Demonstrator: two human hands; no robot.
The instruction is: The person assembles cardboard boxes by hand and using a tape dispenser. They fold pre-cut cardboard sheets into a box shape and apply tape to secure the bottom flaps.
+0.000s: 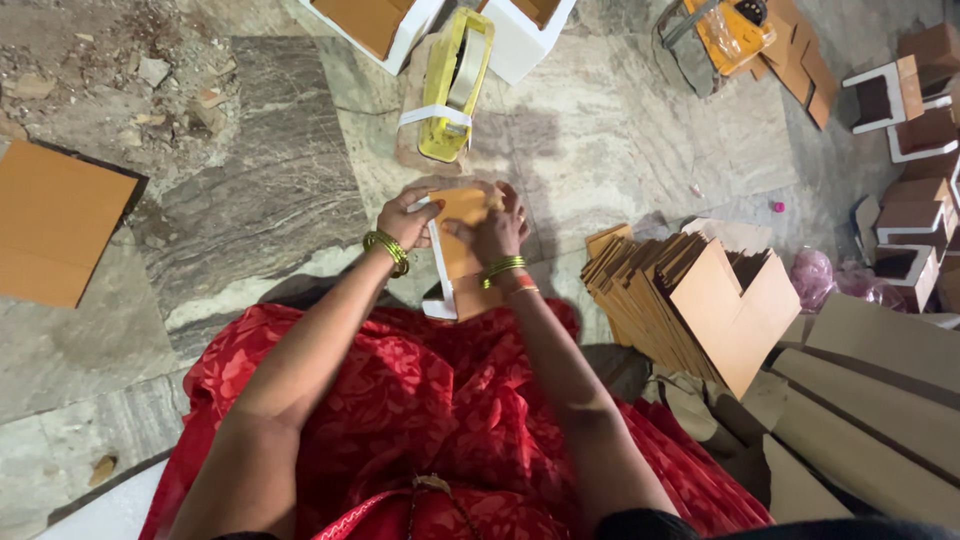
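Folding step in hand at frame centre: left hand (403, 217) and right hand (497, 232) both grasp the small cardboard box (458, 240), flaps unsealed; judged next, the yellow tape dispenser (455, 85) above

At centre you have a small brown-and-white carton (458, 240). Flat brown carton blanks (690, 295) are stacked at three o'clock, finished white-and-brown boxes (915, 215) at two, two open ones (375, 22) at twelve, a flat brown sheet (55, 222) at nine
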